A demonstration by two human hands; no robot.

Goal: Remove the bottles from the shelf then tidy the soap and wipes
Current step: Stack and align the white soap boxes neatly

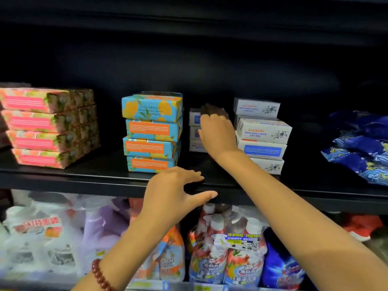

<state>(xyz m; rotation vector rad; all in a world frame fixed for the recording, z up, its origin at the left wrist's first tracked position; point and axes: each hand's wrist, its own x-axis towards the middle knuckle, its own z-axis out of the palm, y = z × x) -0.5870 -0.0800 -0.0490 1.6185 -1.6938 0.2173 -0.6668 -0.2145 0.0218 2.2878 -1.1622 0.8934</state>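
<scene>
My right hand reaches onto the shelf and holds a short stack of white soap boxes. Its fingers lie over the top box and the thumb sits against the stack's front. My hand hides most of that stack. My left hand hovers at the shelf's front edge with fingers and thumb spread, holding nothing. A blue-and-orange soap stack stands just left of the white stack. To its right is a taller, uneven white soap stack. Dark blue wipe packs lie in a loose heap at the far right.
A neat stack of pink soap boxes fills the shelf's left end. On the shelf below stand spray bottles and refill pouches, with wrapped packs at the left. The shelf above overhangs, dark.
</scene>
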